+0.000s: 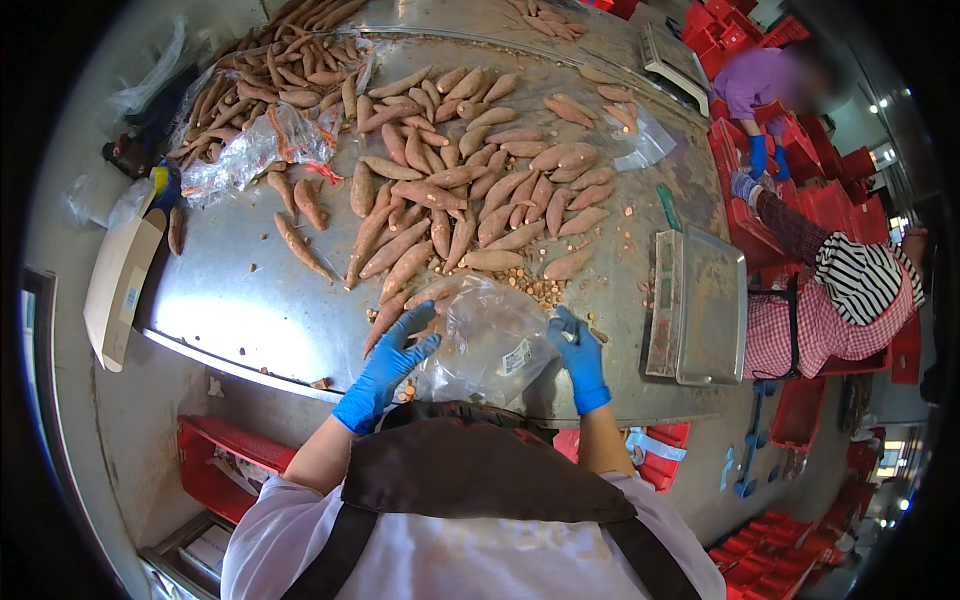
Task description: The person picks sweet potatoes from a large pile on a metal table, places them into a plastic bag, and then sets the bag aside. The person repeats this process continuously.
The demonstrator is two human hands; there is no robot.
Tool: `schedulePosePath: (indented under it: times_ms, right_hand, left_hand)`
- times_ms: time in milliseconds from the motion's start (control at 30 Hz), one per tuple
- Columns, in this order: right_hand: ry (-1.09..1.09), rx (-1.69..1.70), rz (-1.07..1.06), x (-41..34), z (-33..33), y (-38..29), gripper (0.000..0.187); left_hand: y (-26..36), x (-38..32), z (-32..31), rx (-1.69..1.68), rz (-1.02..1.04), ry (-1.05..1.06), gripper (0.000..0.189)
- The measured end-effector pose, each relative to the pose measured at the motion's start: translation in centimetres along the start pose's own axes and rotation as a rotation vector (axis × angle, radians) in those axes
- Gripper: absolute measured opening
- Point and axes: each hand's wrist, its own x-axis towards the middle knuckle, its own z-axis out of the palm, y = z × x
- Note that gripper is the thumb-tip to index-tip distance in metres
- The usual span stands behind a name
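A clear plastic bag (480,337) with a printed label lies in front of me on the metal table (217,285). My left hand (386,367), in a blue glove, is at the bag's left side with thumb and fingers apart and nothing visible in its grasp. On the bag's right edge is my right hand (579,356), also gloved, with its fingers bent; whether it grips the plastic is unclear. Just beyond the bag spreads a heap of sweet potatoes (431,195). One sweet potato (388,321) lies close to my left fingertips. Cut root ends (536,285) are scattered beyond the bag.
A bench scale (709,307) and a green-handled tool (669,206) are at right. More sweet potatoes fill an opened plastic sack (255,150) at far left. A cardboard box (120,292) stands by the left edge. Two people work among red crates (806,199) at right.
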Motion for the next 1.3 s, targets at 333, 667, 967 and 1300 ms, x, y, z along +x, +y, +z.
schedulePosePath:
  times_ms: [333, 667, 967, 1300]
  right_hand:
    - [-0.361, -0.392, 0.047, -5.5, 2.6, -2.0, 0.058]
    - [-0.336, -0.127, 0.196, -4.1, 4.8, -4.4, 0.013]
    - [0.034, 0.484, 0.407, -1.1, 0.8, -1.8, 0.015]
    - [0.254, 0.085, 0.385, -0.5, 1.9, -0.8, 0.023]
  left_hand:
    - [1.6, -0.1, 4.2, -0.169, -0.147, -0.394, 0.019]
    - [6.2, 0.3, -0.4, -0.097, -0.109, -0.149, 0.014]
    - [5.4, -1.0, -5.2, -0.579, 0.185, 0.180, 0.026]
    - [1.4, -0.8, -4.6, -0.603, 0.094, 0.155, 0.025]
